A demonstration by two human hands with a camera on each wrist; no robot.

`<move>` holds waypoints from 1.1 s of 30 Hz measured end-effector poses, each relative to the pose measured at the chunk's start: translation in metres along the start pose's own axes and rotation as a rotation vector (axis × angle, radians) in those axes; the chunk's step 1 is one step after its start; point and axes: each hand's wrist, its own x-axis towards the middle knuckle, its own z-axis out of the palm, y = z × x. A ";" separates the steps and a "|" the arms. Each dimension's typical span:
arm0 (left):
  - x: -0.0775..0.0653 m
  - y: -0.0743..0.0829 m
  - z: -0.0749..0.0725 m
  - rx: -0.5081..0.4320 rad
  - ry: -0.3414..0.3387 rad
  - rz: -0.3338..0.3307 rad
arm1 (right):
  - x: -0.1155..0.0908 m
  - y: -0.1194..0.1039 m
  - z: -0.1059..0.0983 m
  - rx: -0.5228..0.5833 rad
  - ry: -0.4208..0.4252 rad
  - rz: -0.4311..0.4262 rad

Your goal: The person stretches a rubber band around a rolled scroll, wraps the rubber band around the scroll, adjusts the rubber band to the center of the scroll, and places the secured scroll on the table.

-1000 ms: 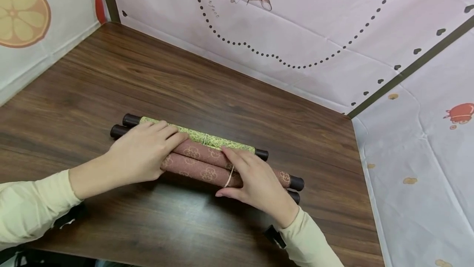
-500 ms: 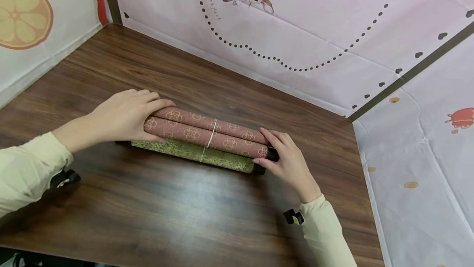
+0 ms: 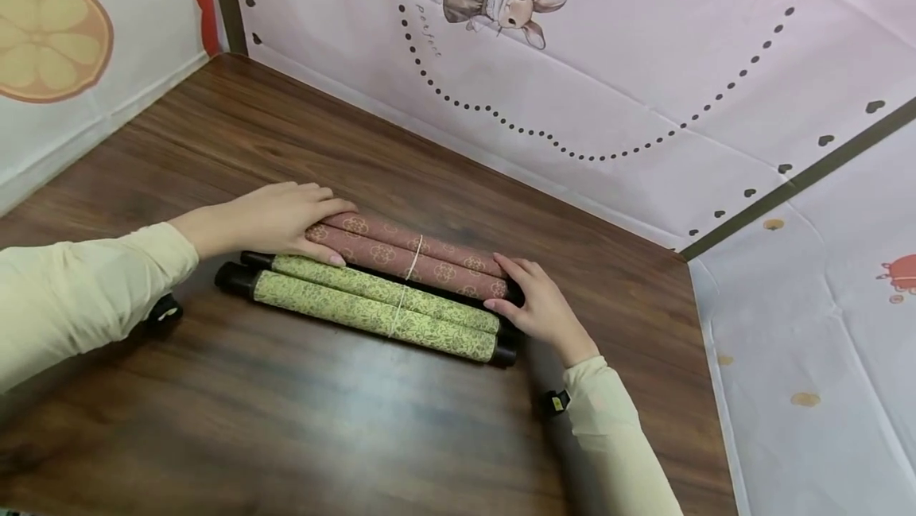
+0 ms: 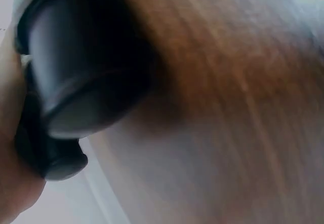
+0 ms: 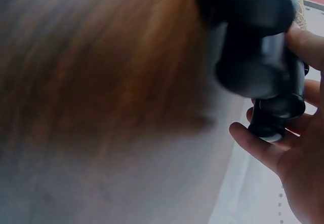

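A reddish-brown scroll [image 3: 379, 252], rolled from both ends and tied with a thin white string, lies behind a green scroll [image 3: 343, 301] tied the same way. Both have black end knobs. My left hand [image 3: 275, 218] grips the reddish-brown scroll at its left end, fingers over the far roll and thumb on the near side. At its right end my right hand [image 3: 540, 305] holds it between thumb and fingers. The left wrist view has black knobs [image 4: 76, 62] up close beside the hand. In the right wrist view, my fingers [image 5: 258, 145] lie around several black knobs.
The scrolls are on a brown wood-grain table [image 3: 343, 420]. A pink cloth wall [image 3: 608, 47] with a rabbit print rises behind it. White printed cloth panels [image 3: 801, 325] stand along the right and left sides.
The reddish-brown scroll has moved from the near side of the green scroll to its far side. My right hand has shifted to its right end. The green scroll now shows both rolls.
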 end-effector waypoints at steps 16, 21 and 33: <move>-0.011 0.014 0.004 -0.160 -0.061 0.034 | -0.022 -0.003 0.002 0.009 -0.068 0.013; -0.016 0.011 0.003 -0.193 -0.098 0.029 | -0.020 -0.007 0.010 0.006 -0.050 -0.004; -0.022 0.025 0.003 -0.131 -0.064 0.017 | -0.020 -0.020 0.012 -0.063 0.044 -0.026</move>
